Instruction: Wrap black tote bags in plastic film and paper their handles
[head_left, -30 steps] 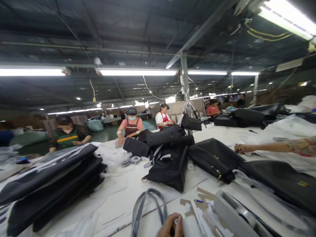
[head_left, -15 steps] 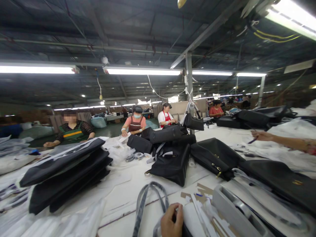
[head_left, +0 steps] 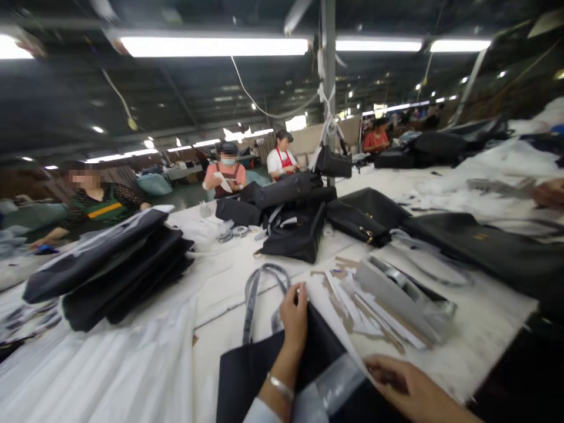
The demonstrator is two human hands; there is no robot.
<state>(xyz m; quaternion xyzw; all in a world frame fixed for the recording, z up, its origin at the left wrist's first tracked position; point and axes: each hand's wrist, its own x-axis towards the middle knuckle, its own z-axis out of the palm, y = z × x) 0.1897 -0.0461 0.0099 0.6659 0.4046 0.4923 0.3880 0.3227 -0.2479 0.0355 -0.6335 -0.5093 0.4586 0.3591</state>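
A black handbag (head_left: 251,370) lies in front of me, its looped handles (head_left: 252,294) wrapped in clear plastic. My left hand (head_left: 294,311) reaches across it to the top edge, fingers curled in a pinch; what they hold, if anything, is hidden. A thin white sheet (head_left: 341,332) runs along the bag's right side. At its near end, my right hand (head_left: 399,382) has fingers and thumb closed on the edge. Between my arms, a piece of clear plastic film (head_left: 328,390) rests over the black material.
Left stand stacked black bags (head_left: 118,270) and white wrapping (head_left: 150,364). A grey tape dispenser (head_left: 399,296) and paper strips (head_left: 365,311) lie right. More black bags (head_left: 299,232) are ahead. Co-workers (head_left: 227,170) sit across the table; another person's hand (head_left: 549,192) shows far right.
My view has tilted down, bringing the bag and my right hand into sight. My left hand stays by the bag's handles. The co-worker in the brown apron has raised a white piece.
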